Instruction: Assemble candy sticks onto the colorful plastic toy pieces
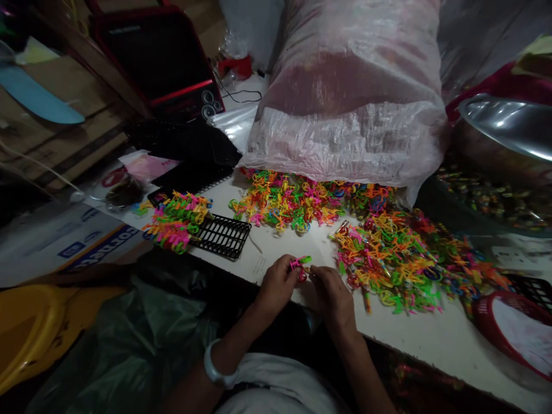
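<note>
Over the table's front edge, my left hand [276, 286] is closed with thumb and fingers around a small pink plastic piece [296, 264] that has loops and a green tip. Beside it, my right hand [337, 300] pinches at the same small cluster, where a bit of red and yellow shows. Exactly what sits between the right fingertips is too small to make out. To the right of my hands spreads a heap of similar bright plastic pieces [388, 259]. On the left, more pieces lie in rows on a black slatted plastic tray [224, 237].
A big translucent sack [345, 115] stands at the back, with more bright pieces at its mouth. At right are a metal bowl [513, 129] and a red basket [487, 313]. A red-black speaker-like device [159, 63] stands back left; a yellow plastic stool [30, 328] is at lower left.
</note>
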`<state>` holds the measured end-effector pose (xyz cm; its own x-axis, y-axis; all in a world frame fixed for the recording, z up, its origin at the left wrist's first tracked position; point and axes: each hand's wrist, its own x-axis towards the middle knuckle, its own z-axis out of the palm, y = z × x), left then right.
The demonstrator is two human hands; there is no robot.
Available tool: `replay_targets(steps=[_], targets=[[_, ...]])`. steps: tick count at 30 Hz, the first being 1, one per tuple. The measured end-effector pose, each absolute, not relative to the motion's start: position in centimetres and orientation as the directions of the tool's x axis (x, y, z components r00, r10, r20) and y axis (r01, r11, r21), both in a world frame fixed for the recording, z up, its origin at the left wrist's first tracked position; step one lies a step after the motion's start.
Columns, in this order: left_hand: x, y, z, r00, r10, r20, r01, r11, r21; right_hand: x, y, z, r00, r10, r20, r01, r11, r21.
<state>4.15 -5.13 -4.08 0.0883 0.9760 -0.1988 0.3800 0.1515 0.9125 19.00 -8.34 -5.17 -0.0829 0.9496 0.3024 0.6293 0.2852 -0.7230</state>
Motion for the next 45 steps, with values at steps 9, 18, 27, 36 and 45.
replay_targets(steps=[9,18,27,36,45], targets=[[4.0,-5.1,-4.4,0.098,0.973,-0.208,0.484,0.136,0.865,19.0,-8.1,-6.3,-0.061,0.964,0.257,0.504,0.252,-0.826],[4.6,-4.9,-4.6,0.172,0.951,-0.258,0.401,0.172,0.9,20.3,-8.3,-5.6,-0.036,0.979,0.202,0.514,0.192,-0.836],[5.9,2.2,-5.3,0.361,0.918,0.163,0.796,-0.394,0.459,28.3,-5.3,-0.2,0.248,0.687,0.683,0.949,-0.031,-0.313],[3.8,0.0,-7.2,0.34,0.919,0.198,0.887,-0.383,0.258,27.1,5.3,-1.1,0.145,0.988,0.048,0.971,-0.133,-0.199],[4.0,-1.6,-8.4,0.273,0.921,0.276,0.91,-0.34,0.235,28.8,12.0,-1.7,0.322,0.931,-0.171,0.946,-0.325,0.007]])
